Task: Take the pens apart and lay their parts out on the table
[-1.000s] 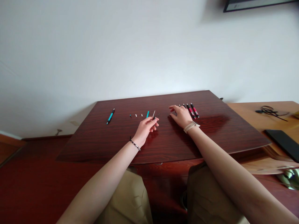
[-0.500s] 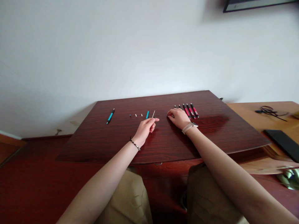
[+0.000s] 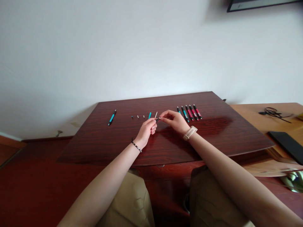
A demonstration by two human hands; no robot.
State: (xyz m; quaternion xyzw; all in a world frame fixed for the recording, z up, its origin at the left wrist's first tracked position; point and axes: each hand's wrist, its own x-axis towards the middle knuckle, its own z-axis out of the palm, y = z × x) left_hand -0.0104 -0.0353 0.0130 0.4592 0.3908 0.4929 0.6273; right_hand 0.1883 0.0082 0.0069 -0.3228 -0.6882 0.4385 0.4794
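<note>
My left hand (image 3: 148, 127) is closed around a small dark pen part (image 3: 157, 119) that sticks out between thumb and forefinger. From the right, my right hand (image 3: 175, 121) pinches a tiny pale piece (image 3: 161, 118) against the end of that dark part. Just beyond my left fingertips lie a white ink refill (image 3: 156, 114) and a teal pen barrel (image 3: 149, 115). Further left in a row are two small white pieces (image 3: 138, 117) and a little teal piece (image 3: 132, 117).
Teal and pink pens (image 3: 191, 112) lie side by side at the table's right. One teal pen (image 3: 112, 118) rests at the left. Beside the dark wooden table (image 3: 94, 148), a lighter table (image 3: 246, 116) bears a black cable (image 3: 272, 113) and a flat black object (image 3: 286, 145).
My right hand has moved left from beside the pens to my left fingertips, bringing the tiny pale piece. My left hand has closed up slightly and stays in nearly the same place.
</note>
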